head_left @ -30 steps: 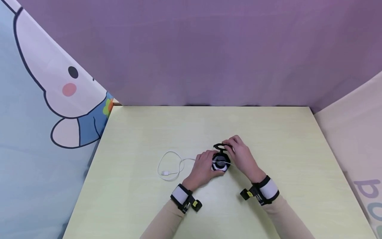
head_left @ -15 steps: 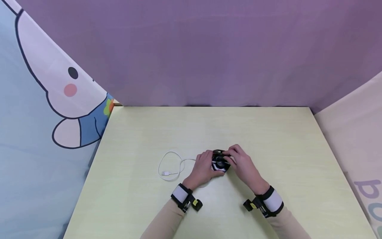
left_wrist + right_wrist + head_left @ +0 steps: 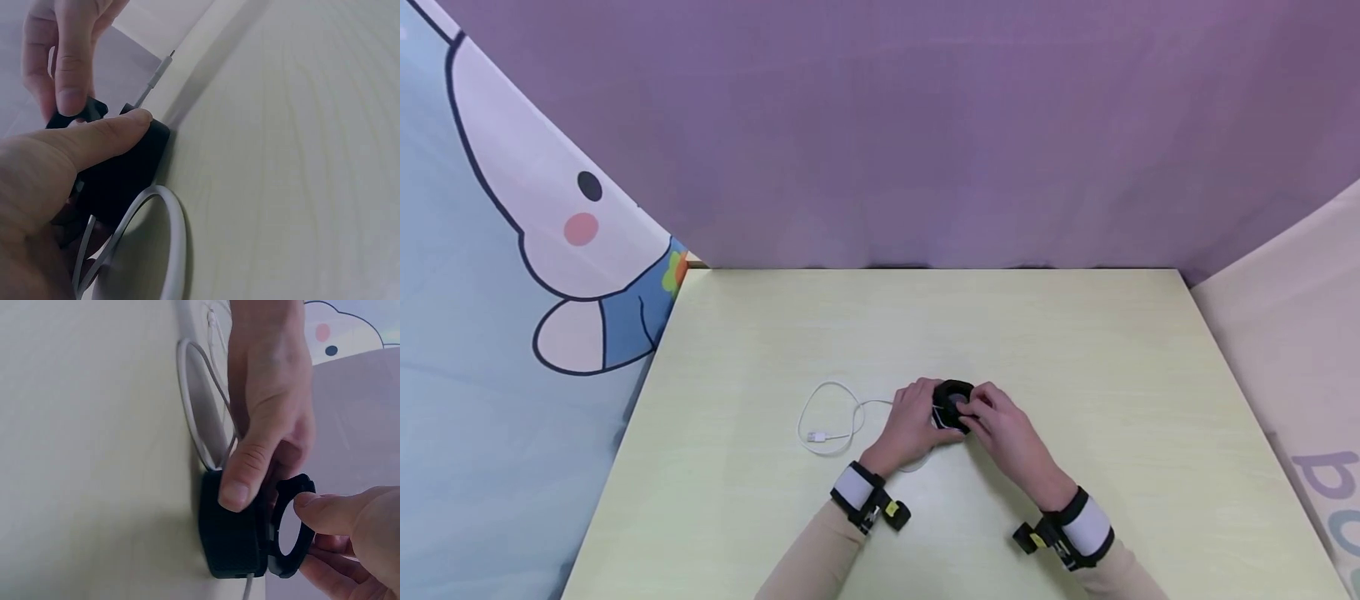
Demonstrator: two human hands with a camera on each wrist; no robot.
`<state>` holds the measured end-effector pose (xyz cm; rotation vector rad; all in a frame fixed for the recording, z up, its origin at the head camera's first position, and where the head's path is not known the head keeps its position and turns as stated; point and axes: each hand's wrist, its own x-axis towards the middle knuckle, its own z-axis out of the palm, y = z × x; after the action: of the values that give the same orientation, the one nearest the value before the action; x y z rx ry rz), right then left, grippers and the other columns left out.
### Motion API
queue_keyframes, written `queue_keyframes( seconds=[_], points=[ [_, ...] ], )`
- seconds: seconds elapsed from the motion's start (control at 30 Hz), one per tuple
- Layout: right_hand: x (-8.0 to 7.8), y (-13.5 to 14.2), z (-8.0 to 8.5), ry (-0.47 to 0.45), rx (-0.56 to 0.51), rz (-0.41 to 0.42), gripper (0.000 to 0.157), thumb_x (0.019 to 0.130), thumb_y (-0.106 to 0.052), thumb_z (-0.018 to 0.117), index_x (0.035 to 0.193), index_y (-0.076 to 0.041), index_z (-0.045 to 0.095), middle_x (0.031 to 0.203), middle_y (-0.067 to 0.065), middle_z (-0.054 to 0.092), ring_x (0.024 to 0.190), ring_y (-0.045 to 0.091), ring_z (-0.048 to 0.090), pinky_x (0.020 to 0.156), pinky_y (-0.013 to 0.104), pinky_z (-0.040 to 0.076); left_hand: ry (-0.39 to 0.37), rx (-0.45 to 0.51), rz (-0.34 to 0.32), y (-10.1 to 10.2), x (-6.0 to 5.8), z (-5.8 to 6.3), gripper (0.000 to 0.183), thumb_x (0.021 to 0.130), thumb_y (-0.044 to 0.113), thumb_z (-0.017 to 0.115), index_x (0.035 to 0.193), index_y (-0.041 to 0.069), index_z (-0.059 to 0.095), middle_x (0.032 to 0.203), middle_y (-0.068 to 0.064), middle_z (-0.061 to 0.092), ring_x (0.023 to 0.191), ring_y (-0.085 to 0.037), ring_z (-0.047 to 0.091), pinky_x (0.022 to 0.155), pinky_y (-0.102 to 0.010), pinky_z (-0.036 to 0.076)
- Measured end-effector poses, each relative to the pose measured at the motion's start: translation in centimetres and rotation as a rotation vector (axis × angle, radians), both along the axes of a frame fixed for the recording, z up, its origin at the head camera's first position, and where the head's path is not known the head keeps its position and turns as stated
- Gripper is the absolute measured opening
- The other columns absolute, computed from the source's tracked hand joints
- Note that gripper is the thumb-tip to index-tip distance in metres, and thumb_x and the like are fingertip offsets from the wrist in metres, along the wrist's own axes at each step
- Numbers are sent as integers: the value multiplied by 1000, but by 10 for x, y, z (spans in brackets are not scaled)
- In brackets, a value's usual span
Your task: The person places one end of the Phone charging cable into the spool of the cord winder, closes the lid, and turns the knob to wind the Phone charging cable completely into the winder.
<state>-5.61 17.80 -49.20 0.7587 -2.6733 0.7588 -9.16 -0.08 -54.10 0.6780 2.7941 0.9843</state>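
Gripping black case (image 3: 228, 547) and ring-shaped lid (image 3: 285, 565) respectively: left and right hands (image 3: 912, 422) (image 3: 1011, 437).

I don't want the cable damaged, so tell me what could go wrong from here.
The lid stands partly open on the case, so closing it might pinch the cable leaving the side. The right hand grips the lid close to the case, so a fingertip could get nipped. The cable crosses itself on the table, so a pull may knot it.
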Motion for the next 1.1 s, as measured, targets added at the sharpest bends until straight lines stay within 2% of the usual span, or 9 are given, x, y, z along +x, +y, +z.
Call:
queue_keyframes(
  seconds=[0.3, 0.57, 1.1],
  points=[
    [8, -2, -8, 44, 7, 10, 15, 76, -7, 75, 91, -8, 70, 95, 4, 55, 88, 15, 52, 70, 32, 54, 11, -8, -4, 0, 1, 0, 80, 70, 55, 73, 129, 9, 46, 120, -2, 54, 112, -13, 46, 100, -36, 34],
    [13, -3, -12, -6, 29, -8, 14, 78, -8, 73, 92, -9, 72, 97, 3, 56, 90, 15, 51, 73, 31, 53, -18, -12, -6, 0, 2, 2, 84, 71, 58, 71, 132, 8, 44, 123, -3, 53, 114, -14, 45, 103, -36, 32],
    [14, -7, -15, 1, 82, 17, 17, 77, -5, 74, 94, -6, 74, 97, 4, 56, 93, 15, 49, 75, 31, 53, -7, -27, -12, -1, 1, 4, 79, 74, 49, 72, 134, 7, 44, 125, -3, 53, 117, -15, 43, 103, -37, 32]
  ],
)
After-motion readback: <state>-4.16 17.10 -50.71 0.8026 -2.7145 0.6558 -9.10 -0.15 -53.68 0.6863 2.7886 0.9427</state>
